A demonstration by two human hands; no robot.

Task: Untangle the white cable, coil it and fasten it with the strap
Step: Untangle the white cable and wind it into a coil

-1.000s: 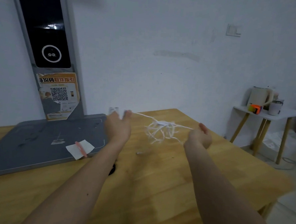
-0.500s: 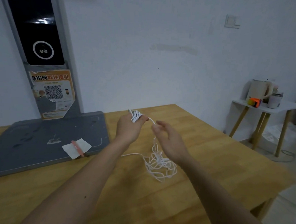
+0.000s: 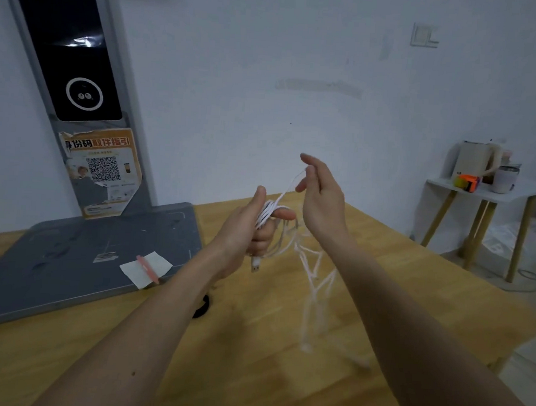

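White cable half-wound round left hand, plug dangling; right hand pinching the strand, lifted above the surface. Blurred swinging tail likely to re-knot; loops may slip off.

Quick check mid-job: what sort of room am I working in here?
Probably a plain home or small office room, not a workshop. A wooden table stands against a bare white wall, a grey stand with a QR-code poster sits on it, and a small side table carries a kettle and cup.
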